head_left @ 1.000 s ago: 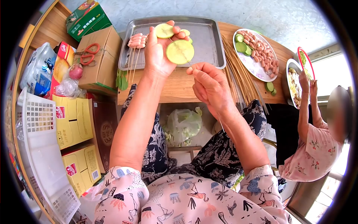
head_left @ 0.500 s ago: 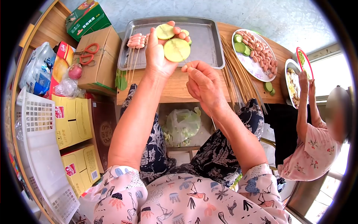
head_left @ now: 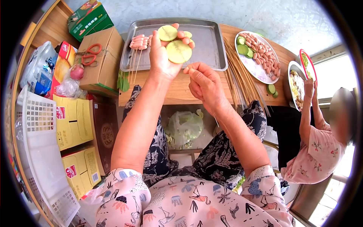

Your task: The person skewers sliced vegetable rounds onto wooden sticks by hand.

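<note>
My left hand (head_left: 160,60), palm up above the near edge of the metal tray, is closed around several round pale-green vegetable slices (head_left: 179,52). Another slice (head_left: 167,33) lies higher in the fingers, and more are partly hidden behind the fingertips. My right hand (head_left: 206,83) pinches a thin bamboo skewer (head_left: 216,122) just below and right of the nearest slice. Most of the skewer is hidden by the hand, with its far end showing beneath my wrist. The skewer's tip looks apart from the slice.
Skewered pink sausages (head_left: 138,42) lie in the tray (head_left: 206,41). Loose bamboo skewers (head_left: 240,75) lie right of it, beside a plate (head_left: 261,70) of sausages and green slices. Boxes (head_left: 100,58) and red scissors (head_left: 89,55) stand left. Another person (head_left: 317,151) holds a red-rimmed basket at the right.
My right hand has drawn slightly down from the front slice, and the skewer tip near its lower edge has pulled back. My left hand has barely moved, still holding the slices.
</note>
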{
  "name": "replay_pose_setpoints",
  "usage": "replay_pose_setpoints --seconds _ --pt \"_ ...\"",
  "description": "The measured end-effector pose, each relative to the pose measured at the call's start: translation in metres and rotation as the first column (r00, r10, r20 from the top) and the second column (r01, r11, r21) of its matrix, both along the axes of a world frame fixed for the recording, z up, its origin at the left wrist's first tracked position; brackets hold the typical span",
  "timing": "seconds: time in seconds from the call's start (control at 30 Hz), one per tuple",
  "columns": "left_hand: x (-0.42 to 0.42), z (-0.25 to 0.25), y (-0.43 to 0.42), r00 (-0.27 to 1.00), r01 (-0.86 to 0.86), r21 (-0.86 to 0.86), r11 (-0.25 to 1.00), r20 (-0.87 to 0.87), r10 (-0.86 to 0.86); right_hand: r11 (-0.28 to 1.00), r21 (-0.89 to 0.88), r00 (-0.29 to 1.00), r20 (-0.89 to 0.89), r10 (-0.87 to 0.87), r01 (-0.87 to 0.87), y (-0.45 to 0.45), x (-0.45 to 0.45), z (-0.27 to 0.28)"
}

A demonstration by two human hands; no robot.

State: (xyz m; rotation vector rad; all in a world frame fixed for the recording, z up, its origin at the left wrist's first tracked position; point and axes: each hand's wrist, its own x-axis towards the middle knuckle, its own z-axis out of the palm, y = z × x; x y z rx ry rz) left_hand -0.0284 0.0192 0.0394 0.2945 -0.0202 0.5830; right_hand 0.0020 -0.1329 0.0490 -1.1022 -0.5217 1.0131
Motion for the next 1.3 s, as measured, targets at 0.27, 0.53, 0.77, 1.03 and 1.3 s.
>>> replay_pose_setpoints --seconds 0.27,0.53,0.77,1.03,1.3 --pt "0.006 -0.002 -0.007 0.983 -0.077 0.125 0.989 -0.156 0.097 0.999 -0.017 0.999 -0.008 -0.051 0.051 0.002 -0.002 -0.001" --pt "0.005 -0.005 -0.009 0.984 -0.084 0.1 0.991 -0.148 0.098 0.998 0.011 0.998 -0.003 -0.06 0.06 0.004 -0.005 -0.005" --pt "-0.002 0.003 -0.007 0.974 -0.07 0.127 0.989 -0.207 0.096 1.0 -0.012 0.999 0.039 -0.019 0.02 0.008 -0.001 -0.003" --pt "-0.005 -0.015 0.02 0.997 0.053 0.078 0.996 0.05 -0.057 0.999 -0.03 0.997 0.078 0.024 -0.022 0.003 -0.003 -0.006" --pt "-0.007 -0.001 0.009 0.986 -0.109 0.177 0.978 -0.107 0.129 1.0 -0.023 0.99 0.14 0.022 -0.019 0.006 -0.001 0.0"
